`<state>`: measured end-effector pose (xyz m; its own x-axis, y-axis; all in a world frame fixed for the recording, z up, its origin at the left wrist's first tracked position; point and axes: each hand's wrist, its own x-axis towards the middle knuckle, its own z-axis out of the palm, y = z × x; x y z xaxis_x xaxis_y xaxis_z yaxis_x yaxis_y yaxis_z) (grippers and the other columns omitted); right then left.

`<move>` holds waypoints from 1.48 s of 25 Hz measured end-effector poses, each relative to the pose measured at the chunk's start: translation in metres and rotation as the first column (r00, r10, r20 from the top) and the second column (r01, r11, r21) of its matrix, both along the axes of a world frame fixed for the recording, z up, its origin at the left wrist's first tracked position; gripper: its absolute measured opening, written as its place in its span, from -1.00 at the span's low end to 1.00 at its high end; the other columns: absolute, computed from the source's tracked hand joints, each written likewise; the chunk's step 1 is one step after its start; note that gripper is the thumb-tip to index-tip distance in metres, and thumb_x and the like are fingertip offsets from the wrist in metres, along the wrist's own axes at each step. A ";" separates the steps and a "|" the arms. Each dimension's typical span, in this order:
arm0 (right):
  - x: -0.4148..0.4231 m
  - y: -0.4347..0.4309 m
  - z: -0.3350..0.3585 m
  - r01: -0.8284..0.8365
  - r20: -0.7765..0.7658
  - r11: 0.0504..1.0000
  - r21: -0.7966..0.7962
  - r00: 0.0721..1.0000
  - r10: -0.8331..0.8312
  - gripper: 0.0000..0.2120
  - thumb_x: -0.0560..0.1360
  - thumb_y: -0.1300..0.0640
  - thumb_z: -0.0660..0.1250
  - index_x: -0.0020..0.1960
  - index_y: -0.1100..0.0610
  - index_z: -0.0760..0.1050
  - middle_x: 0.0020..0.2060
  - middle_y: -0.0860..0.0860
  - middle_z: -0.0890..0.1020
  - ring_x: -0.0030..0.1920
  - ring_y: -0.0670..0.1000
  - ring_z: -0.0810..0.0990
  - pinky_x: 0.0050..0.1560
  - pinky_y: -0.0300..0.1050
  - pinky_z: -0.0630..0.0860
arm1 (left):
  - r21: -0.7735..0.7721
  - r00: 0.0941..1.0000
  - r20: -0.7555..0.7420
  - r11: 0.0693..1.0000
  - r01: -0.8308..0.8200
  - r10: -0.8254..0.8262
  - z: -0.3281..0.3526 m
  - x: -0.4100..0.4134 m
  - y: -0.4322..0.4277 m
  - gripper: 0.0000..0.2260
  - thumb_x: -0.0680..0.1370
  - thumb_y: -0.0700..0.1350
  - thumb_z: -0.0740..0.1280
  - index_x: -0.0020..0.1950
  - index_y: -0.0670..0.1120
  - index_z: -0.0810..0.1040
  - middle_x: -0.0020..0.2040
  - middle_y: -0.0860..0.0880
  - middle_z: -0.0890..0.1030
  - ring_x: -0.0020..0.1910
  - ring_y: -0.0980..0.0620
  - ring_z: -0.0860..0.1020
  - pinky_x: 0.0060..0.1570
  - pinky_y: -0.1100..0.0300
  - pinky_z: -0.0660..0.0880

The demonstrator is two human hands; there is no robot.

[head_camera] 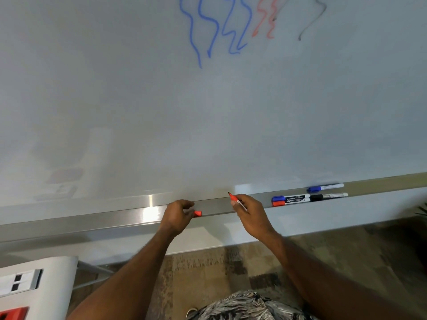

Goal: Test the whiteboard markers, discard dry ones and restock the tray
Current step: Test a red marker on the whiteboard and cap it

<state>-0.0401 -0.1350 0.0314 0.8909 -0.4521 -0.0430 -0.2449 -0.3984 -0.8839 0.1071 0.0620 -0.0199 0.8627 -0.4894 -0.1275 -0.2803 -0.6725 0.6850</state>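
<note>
My right hand (250, 215) grips an uncapped red marker (233, 198), its dark tip pointing up and left just in front of the metal tray (129, 214). My left hand (179, 215) pinches the red cap (197, 213) over the tray, a short gap left of the marker. To the right on the tray lie several capped markers: a blue one (291, 198), a red one (290, 202), a black one (329, 196) and another blue one (325, 187) behind them. The whiteboard (208, 116) carries blue, red and faint black squiggles near the top.
A white table (44, 287) with a grey-and-black item and a red object stands at the lower left. Patterned carpet (231, 269) lies below the board. A plant's leaves (422, 211) show at the right edge.
</note>
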 end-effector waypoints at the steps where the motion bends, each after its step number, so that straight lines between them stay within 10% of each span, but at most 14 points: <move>1: 0.002 0.001 0.004 0.007 0.017 1.000 0.008 1.000 -0.007 -0.76 0.62 0.11 0.26 0.26 0.12 0.53 0.02 -0.07 0.60 0.02 -0.08 0.58 0.10 -0.27 0.53 | -0.026 0.999 0.054 1.000 0.003 -0.001 0.007 -0.001 0.004 -0.70 0.52 -0.16 0.44 0.25 -0.12 0.60 0.17 -0.05 0.64 0.14 0.02 0.59 0.14 0.19 0.52; 8: 0.033 0.015 0.070 -0.005 0.349 0.992 0.123 0.936 -0.038 -0.78 0.59 0.17 0.31 0.22 0.03 0.46 -0.04 0.03 0.66 -0.19 0.03 0.65 -0.12 -0.16 0.63 | -0.204 0.638 0.770 0.957 0.204 0.028 0.119 -0.005 0.004 -0.74 0.52 -0.19 0.38 0.20 -0.14 0.61 0.17 -0.09 0.62 0.15 -0.06 0.57 0.14 0.08 0.51; 18: 0.059 0.030 0.199 -0.254 0.699 0.966 0.047 0.699 0.150 -0.44 0.44 0.44 0.16 0.18 -0.11 0.59 -0.02 -0.01 0.68 -0.07 0.05 0.66 -0.07 0.08 0.63 | -0.245 0.137 0.961 0.969 0.029 0.239 0.309 0.058 0.004 -0.56 0.55 -0.04 0.33 0.40 -0.15 0.47 0.51 -0.25 0.28 0.53 -0.25 0.19 0.45 -0.24 0.17; 25: 0.090 0.050 0.277 -0.230 0.830 0.966 -0.116 0.512 0.222 -0.86 0.48 0.10 0.41 0.04 0.05 0.58 -0.25 -0.09 0.63 -0.30 -0.08 0.56 -0.22 -0.20 0.48 | -0.253 -0.004 0.967 0.963 -0.097 0.254 0.320 0.088 -0.010 -0.36 0.56 0.17 0.22 0.58 -0.05 0.18 0.57 -0.17 0.12 0.58 -0.17 0.05 0.51 -0.22 0.03; 32: 0.138 0.066 0.348 0.194 0.833 0.893 -0.406 0.480 0.275 -0.79 0.49 0.03 0.39 0.09 0.00 0.46 -0.21 -0.11 0.64 -0.35 -0.07 0.59 -0.34 -0.02 0.57 | -0.255 -0.053 0.966 0.964 -0.078 0.251 0.318 0.092 -0.010 -0.34 0.56 0.21 0.17 0.59 -0.04 0.14 0.62 -0.08 -0.02 0.59 -0.13 0.03 0.52 -0.18 0.01; 37: 0.143 0.064 0.325 0.344 0.899 0.875 -0.340 0.394 0.194 -0.86 0.49 0.06 0.39 0.03 0.01 0.52 -0.35 -0.04 0.59 -0.40 -0.03 0.52 -0.38 -0.02 0.52 | -0.270 -0.057 0.962 0.961 -0.062 0.266 0.314 0.093 -0.009 -0.36 0.56 0.20 0.19 0.57 -0.04 0.19 0.61 -0.09 0.04 0.58 -0.13 0.06 0.51 -0.18 0.04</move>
<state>0.1025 -0.0706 0.3560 0.2317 -0.2422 0.9422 0.5198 -0.7878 -0.3303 0.2000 0.0527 0.2946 0.1089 -0.2309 0.9669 -0.6247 -0.7725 -0.1141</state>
